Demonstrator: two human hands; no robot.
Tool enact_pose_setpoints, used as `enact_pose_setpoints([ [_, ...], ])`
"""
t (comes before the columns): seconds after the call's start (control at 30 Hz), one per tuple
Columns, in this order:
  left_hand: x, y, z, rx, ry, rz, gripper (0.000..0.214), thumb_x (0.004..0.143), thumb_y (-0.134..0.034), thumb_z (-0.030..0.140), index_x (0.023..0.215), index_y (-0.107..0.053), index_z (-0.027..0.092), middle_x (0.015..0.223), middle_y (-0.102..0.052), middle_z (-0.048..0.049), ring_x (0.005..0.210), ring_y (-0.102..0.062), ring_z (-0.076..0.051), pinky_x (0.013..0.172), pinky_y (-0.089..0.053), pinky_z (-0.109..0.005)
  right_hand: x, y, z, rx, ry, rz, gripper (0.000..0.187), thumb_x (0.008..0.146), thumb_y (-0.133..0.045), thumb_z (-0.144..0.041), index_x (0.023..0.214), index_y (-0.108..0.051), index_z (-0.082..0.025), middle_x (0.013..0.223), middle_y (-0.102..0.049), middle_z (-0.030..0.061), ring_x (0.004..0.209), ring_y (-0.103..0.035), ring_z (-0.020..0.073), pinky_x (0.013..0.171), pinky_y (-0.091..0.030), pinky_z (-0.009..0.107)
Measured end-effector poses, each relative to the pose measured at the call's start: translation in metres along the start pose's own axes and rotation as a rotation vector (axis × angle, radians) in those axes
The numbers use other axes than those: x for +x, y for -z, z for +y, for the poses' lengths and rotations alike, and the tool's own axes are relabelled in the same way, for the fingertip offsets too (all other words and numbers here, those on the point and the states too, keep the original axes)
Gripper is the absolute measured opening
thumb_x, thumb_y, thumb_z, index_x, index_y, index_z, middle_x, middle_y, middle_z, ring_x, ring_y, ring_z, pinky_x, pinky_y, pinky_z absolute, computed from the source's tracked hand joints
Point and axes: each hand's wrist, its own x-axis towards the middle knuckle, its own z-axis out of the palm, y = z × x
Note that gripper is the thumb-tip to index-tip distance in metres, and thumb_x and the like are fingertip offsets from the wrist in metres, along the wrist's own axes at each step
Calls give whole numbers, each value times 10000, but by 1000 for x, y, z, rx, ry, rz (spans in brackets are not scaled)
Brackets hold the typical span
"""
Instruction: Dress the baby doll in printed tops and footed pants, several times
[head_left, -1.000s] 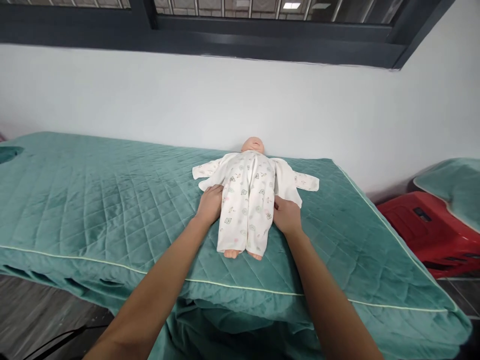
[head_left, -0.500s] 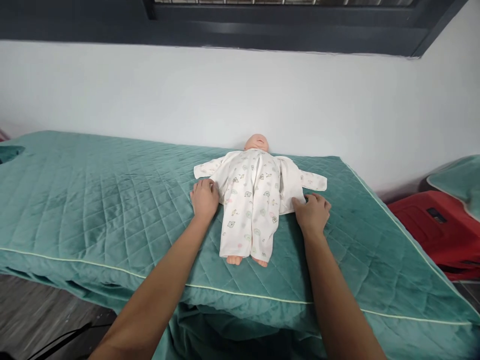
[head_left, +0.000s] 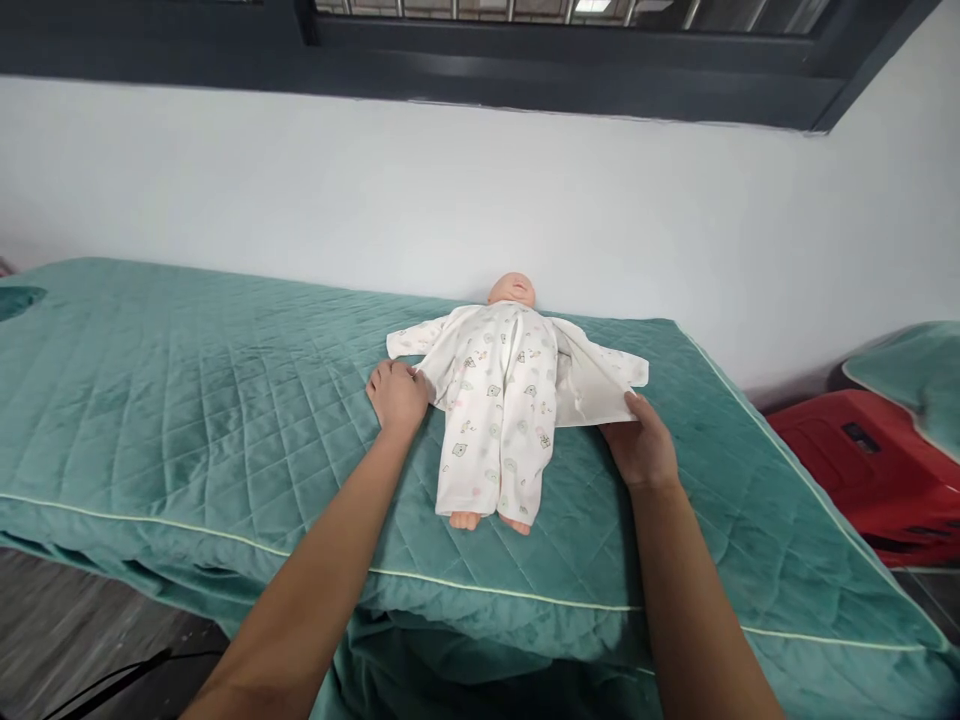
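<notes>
A baby doll [head_left: 513,289] lies on its back on a green quilted bed cover, head toward the wall and feet toward me. It has on white printed trousers [head_left: 487,440] pulled high up its chest, with bare toes below the cuffs. An unfastened white long-sleeved baby shirt [head_left: 592,385] spreads out to both sides, its sleeves stretched outward. My right hand [head_left: 641,440] pinches the lower corner of the right front panel and holds it out taut, fingers beneath the cloth. At the left panel's edge my left hand [head_left: 397,395] is closed on the shirt, fingers curled.
The green quilted cover [head_left: 225,400] reaches to a white wall [head_left: 337,190] below a dark window frame [head_left: 525,80]. A red plastic object [head_left: 862,460] with green fabric [head_left: 911,380] over it stands beyond the right edge. A black strap [head_left: 120,680] shows at lower left.
My right hand has moved outward to the right and drawn the shirt's right panel out with it, lifting its corner. My left hand has shifted slightly left.
</notes>
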Motion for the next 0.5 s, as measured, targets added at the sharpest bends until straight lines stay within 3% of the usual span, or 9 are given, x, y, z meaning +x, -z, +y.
enact_pose_setpoints([
  [0.13, 5, 4, -4, -284, 44, -43, 127, 930, -516, 347, 891, -527, 227, 981, -684, -112, 1084, -649, -314, 1039, -457, -517, 2, 2, -3, 129, -63, -99, 229, 825, -677, -420, 971, -701, -245, 1090, -740, 35, 1108, -667, 249, 879, -605, 402],
  [0.3, 13, 25, 14, -612, 69, -82, 224, 1002, -418, 434, 928, -459, 226, 987, -677, -69, 881, -676, -200, 787, -552, -334, 16, 17, 2, 135, -150, -27, 318, 877, -665, -542, 754, -624, -252, 795, -705, 2, 819, -709, 204, 772, -635, 372],
  [0.4, 4, 46, 41, -896, -37, -131, 207, 996, -472, 436, 955, -443, 235, 1130, -704, -75, 1042, -690, -208, 888, -553, -346, 22, 20, 5, 166, -184, 32, 275, 880, -699, -488, 799, -661, -228, 836, -730, 11, 749, -709, 171, 709, -643, 305],
  [0.5, -20, 61, 69, -876, -302, -286, 200, 980, -534, 409, 913, -472, 231, 1298, -698, -89, 1297, -610, -226, 1085, -477, -406, 25, 19, 8, 222, -216, 44, 172, 821, -771, -279, 945, -710, -176, 981, -767, 37, 793, -726, 140, 730, -639, 229],
])
